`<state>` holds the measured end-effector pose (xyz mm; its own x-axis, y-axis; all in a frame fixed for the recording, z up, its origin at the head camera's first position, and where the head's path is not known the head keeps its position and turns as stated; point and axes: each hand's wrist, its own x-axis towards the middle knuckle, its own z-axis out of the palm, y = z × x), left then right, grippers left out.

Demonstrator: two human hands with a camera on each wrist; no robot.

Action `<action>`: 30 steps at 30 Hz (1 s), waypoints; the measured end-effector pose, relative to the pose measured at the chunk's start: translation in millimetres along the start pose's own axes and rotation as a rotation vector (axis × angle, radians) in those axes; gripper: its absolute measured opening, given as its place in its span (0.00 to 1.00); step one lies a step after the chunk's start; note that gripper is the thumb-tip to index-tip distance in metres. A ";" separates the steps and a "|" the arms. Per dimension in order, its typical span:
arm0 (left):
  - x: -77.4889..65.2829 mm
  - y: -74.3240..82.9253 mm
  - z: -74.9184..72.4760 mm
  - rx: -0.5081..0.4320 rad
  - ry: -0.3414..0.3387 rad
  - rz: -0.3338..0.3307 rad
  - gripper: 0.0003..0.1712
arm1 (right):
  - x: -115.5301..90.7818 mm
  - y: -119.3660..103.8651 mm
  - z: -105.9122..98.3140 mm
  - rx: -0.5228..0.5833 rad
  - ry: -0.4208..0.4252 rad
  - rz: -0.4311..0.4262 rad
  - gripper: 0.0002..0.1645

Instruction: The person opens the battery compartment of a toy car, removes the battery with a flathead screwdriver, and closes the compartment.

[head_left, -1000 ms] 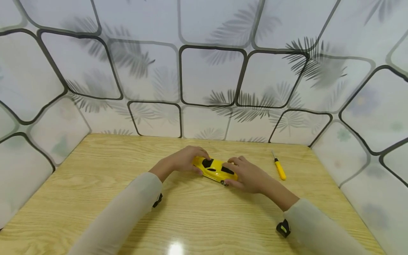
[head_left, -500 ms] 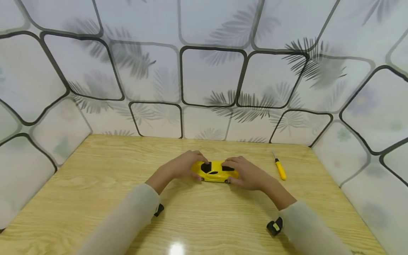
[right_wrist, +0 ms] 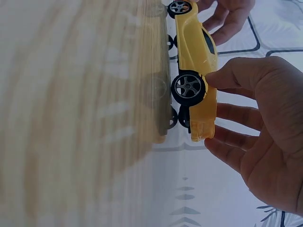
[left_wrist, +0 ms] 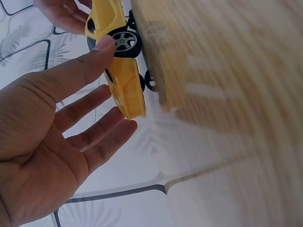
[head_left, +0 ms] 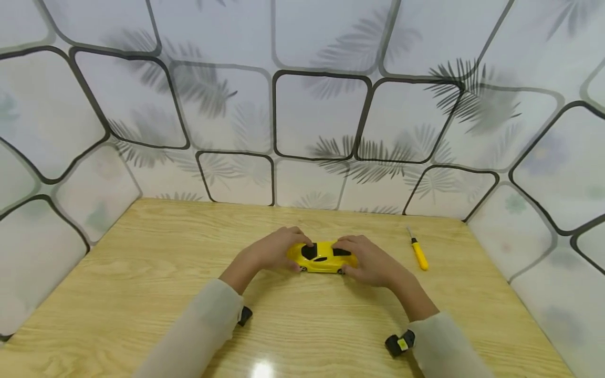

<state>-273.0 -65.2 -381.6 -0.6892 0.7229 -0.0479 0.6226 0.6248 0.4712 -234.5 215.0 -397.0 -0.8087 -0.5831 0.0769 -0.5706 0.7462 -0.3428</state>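
A yellow toy car (head_left: 327,250) with dark windows stands side-on in the middle of the wooden table (head_left: 302,315). My left hand (head_left: 270,252) grips its left end; in the left wrist view the thumb presses beside a black wheel (left_wrist: 127,42) with grey spokes. The right hand (head_left: 371,262) holds the other end. In the right wrist view its thumb touches the body just above a wheel (right_wrist: 188,88), and the fingers reach round the far side and the end. The car's wheels are at the tabletop, which mirrors them faintly.
To the right of the hands lies a screwdriver (head_left: 419,255) with a yellow handle, its shaft pointing to the back wall. Patterned white walls (head_left: 312,181) close off the table at the back and both sides. Black wrist cameras (head_left: 399,344) hang below the sleeves.
The toy car has turned from a slant, right end nearer me, to lie straight across. Both hands turned with it and kept hold. The screwdriver stayed in place; the view shifted slightly.
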 end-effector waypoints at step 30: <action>-3.9 10.5 0.7 -0.001 0.016 -0.044 0.32 | -2.8 -3.5 -2.7 -0.003 -0.032 0.018 0.38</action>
<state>-263.5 -61.2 -377.1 -0.7215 0.6903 -0.0543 0.5916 0.6553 0.4696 -230.6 214.8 -393.6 -0.8142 -0.5792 0.0408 -0.5562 0.7578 -0.3410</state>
